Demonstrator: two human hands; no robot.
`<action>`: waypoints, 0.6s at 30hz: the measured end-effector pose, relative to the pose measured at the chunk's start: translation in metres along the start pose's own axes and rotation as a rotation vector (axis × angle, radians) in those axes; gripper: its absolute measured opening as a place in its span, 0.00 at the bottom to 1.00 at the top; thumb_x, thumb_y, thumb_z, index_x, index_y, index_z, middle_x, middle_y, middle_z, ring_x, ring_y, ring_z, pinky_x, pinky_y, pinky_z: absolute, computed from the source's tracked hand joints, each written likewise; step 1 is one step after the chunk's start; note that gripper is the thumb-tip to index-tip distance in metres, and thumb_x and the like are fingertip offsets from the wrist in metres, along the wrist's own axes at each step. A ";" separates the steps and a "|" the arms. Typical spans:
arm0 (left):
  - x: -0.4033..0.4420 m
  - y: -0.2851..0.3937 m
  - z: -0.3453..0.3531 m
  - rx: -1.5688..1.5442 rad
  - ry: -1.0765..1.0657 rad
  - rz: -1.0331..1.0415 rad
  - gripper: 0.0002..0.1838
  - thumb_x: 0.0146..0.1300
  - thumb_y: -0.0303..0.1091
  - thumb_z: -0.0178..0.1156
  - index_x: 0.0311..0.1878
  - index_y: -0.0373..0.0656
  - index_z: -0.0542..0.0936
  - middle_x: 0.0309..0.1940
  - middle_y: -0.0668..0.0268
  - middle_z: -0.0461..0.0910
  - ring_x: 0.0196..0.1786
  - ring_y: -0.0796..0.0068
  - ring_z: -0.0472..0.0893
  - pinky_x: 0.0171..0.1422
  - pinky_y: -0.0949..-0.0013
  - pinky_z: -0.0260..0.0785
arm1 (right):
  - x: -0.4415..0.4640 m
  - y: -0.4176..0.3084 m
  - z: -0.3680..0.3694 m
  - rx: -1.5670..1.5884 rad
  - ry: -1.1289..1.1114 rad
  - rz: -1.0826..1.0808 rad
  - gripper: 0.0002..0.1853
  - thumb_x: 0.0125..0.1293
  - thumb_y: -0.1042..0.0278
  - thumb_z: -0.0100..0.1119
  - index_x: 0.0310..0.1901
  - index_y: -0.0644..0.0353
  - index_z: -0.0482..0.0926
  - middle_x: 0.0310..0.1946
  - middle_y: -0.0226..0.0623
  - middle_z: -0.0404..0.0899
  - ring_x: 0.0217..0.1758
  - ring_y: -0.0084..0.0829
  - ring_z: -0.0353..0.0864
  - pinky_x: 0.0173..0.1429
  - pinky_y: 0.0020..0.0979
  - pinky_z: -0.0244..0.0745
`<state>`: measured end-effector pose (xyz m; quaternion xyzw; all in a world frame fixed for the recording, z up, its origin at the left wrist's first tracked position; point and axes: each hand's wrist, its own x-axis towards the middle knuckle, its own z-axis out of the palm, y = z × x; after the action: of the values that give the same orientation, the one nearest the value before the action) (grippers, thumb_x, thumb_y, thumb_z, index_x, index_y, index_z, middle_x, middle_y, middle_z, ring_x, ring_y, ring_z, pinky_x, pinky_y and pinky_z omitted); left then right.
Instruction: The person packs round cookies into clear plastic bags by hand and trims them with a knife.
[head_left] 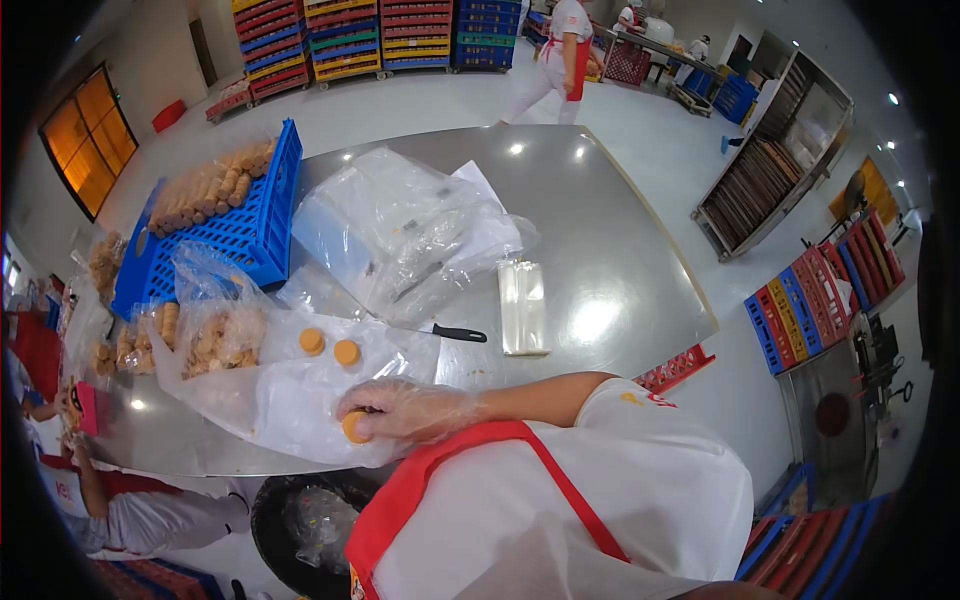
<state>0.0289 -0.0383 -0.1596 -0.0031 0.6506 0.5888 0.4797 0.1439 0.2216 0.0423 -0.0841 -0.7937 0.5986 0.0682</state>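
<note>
Your R hand (405,410), in a clear glove (448,412), has thumb & fingers pinched on a round cookie (351,431) over the white sheet (285,405); can't tell if it's lifted or resting. L hand's out of view, so can't say how it's held. Two loose cookies (347,352) lie on the sheet just beyond your R hand, apart from each other. The bag of cookies (220,345) sits farther off to that hand's left; knife (460,333) is beyond your R wrist, w/ a pack of clear bags (524,300) past it. Cookie's prob. light, dry, stiff & brittle, so it'd likely chip under a hard squeeze. Best hold: thumb & fingers on opp. sides of the rim, light pressure, nothing pushing on the flat face. Glove film looks thin & loose, so grip might slip a bit; sheet prob. slides easily too.
</note>
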 end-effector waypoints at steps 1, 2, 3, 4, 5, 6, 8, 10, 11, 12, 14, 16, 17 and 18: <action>0.000 0.003 0.001 0.008 0.006 -0.001 0.14 0.66 0.27 0.60 0.54 0.37 0.77 0.36 0.68 0.76 0.36 0.76 0.76 0.46 0.71 0.73 | 0.000 0.002 0.002 0.017 -0.008 -0.014 0.23 0.69 0.59 0.54 0.61 0.63 0.76 0.55 0.50 0.78 0.60 0.42 0.77 0.66 0.38 0.70; 0.000 0.005 0.003 0.020 0.008 0.004 0.14 0.66 0.27 0.60 0.54 0.37 0.77 0.37 0.67 0.76 0.36 0.76 0.76 0.46 0.71 0.73 | 0.001 0.006 0.004 0.032 -0.009 -0.026 0.23 0.69 0.60 0.54 0.60 0.63 0.76 0.55 0.50 0.78 0.60 0.42 0.77 0.66 0.38 0.70; 0.001 0.008 0.004 0.027 0.012 0.004 0.14 0.66 0.27 0.60 0.54 0.37 0.77 0.37 0.67 0.76 0.36 0.76 0.76 0.46 0.71 0.73 | 0.000 0.008 0.002 0.044 -0.007 -0.038 0.22 0.68 0.60 0.54 0.60 0.64 0.76 0.55 0.50 0.78 0.59 0.42 0.77 0.66 0.38 0.70; 0.001 0.009 0.004 0.041 0.013 0.001 0.14 0.66 0.27 0.60 0.54 0.37 0.77 0.37 0.67 0.76 0.36 0.76 0.76 0.46 0.71 0.73 | -0.003 0.009 0.002 0.057 -0.004 -0.038 0.22 0.68 0.61 0.54 0.60 0.64 0.76 0.54 0.50 0.78 0.59 0.41 0.78 0.66 0.38 0.70; 0.001 0.012 0.005 0.047 0.017 0.002 0.14 0.66 0.27 0.60 0.54 0.37 0.76 0.37 0.67 0.76 0.36 0.76 0.76 0.46 0.71 0.73 | -0.004 0.008 0.002 0.070 -0.007 -0.042 0.22 0.68 0.61 0.54 0.60 0.64 0.76 0.54 0.50 0.79 0.59 0.41 0.78 0.65 0.38 0.70; 0.001 0.013 0.005 0.053 0.021 0.006 0.14 0.66 0.27 0.60 0.54 0.37 0.76 0.37 0.67 0.76 0.36 0.76 0.76 0.47 0.71 0.73 | -0.005 0.008 0.003 0.086 -0.013 -0.047 0.22 0.68 0.61 0.54 0.59 0.64 0.76 0.53 0.50 0.79 0.58 0.41 0.78 0.65 0.38 0.70; 0.000 0.015 0.004 0.061 0.032 0.010 0.14 0.66 0.27 0.60 0.55 0.37 0.76 0.38 0.67 0.77 0.37 0.76 0.76 0.47 0.71 0.73 | -0.006 0.012 0.003 0.082 0.006 -0.071 0.22 0.68 0.62 0.53 0.59 0.65 0.76 0.52 0.50 0.79 0.57 0.41 0.78 0.65 0.38 0.71; 0.001 0.018 0.005 0.072 0.032 0.013 0.14 0.67 0.27 0.60 0.55 0.37 0.76 0.38 0.67 0.77 0.37 0.76 0.76 0.47 0.71 0.73 | -0.006 0.015 0.002 0.110 0.013 -0.054 0.22 0.67 0.63 0.53 0.59 0.65 0.76 0.51 0.50 0.80 0.56 0.41 0.79 0.64 0.38 0.71; 0.001 0.019 0.004 0.081 0.034 0.017 0.15 0.67 0.27 0.60 0.55 0.37 0.76 0.38 0.67 0.77 0.37 0.76 0.76 0.47 0.71 0.73 | -0.005 0.016 0.002 0.143 0.008 -0.027 0.21 0.67 0.63 0.53 0.58 0.66 0.76 0.50 0.50 0.80 0.56 0.41 0.79 0.63 0.38 0.71; 0.001 0.019 0.004 0.083 0.036 0.019 0.15 0.67 0.27 0.60 0.55 0.37 0.76 0.38 0.67 0.77 0.37 0.76 0.76 0.47 0.71 0.73 | -0.004 0.017 0.003 0.176 0.002 0.002 0.21 0.67 0.64 0.52 0.58 0.66 0.76 0.50 0.50 0.80 0.55 0.41 0.79 0.63 0.37 0.72; 0.001 0.019 0.002 0.085 0.044 0.019 0.15 0.67 0.27 0.60 0.55 0.37 0.76 0.39 0.67 0.77 0.38 0.76 0.76 0.47 0.71 0.73 | -0.007 0.013 0.000 0.156 0.012 -0.001 0.21 0.66 0.64 0.52 0.58 0.66 0.77 0.49 0.50 0.80 0.54 0.40 0.79 0.62 0.37 0.72; 0.000 0.020 0.001 0.080 0.058 0.020 0.15 0.67 0.27 0.60 0.56 0.37 0.76 0.39 0.67 0.77 0.38 0.76 0.76 0.48 0.71 0.73 | -0.011 0.011 -0.002 0.104 0.024 -0.002 0.21 0.66 0.63 0.52 0.57 0.66 0.77 0.48 0.49 0.80 0.53 0.39 0.79 0.61 0.36 0.73; -0.001 0.021 0.000 0.083 0.062 0.019 0.15 0.67 0.27 0.60 0.56 0.37 0.76 0.39 0.67 0.77 0.38 0.76 0.76 0.48 0.71 0.73 | -0.012 0.010 -0.001 0.065 0.035 -0.010 0.21 0.66 0.63 0.52 0.57 0.65 0.77 0.48 0.48 0.80 0.53 0.39 0.79 0.61 0.36 0.73; -0.001 0.022 -0.001 0.084 0.065 0.018 0.15 0.67 0.27 0.60 0.56 0.37 0.76 0.39 0.66 0.77 0.39 0.76 0.77 0.48 0.71 0.73 | -0.012 0.009 -0.001 0.028 0.046 -0.022 0.21 0.66 0.63 0.52 0.57 0.65 0.77 0.48 0.48 0.80 0.53 0.39 0.79 0.62 0.36 0.73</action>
<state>0.0165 -0.0328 -0.1418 0.0035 0.6900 0.5649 0.4526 0.1561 0.2220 0.0337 -0.0882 -0.7845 0.6066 0.0939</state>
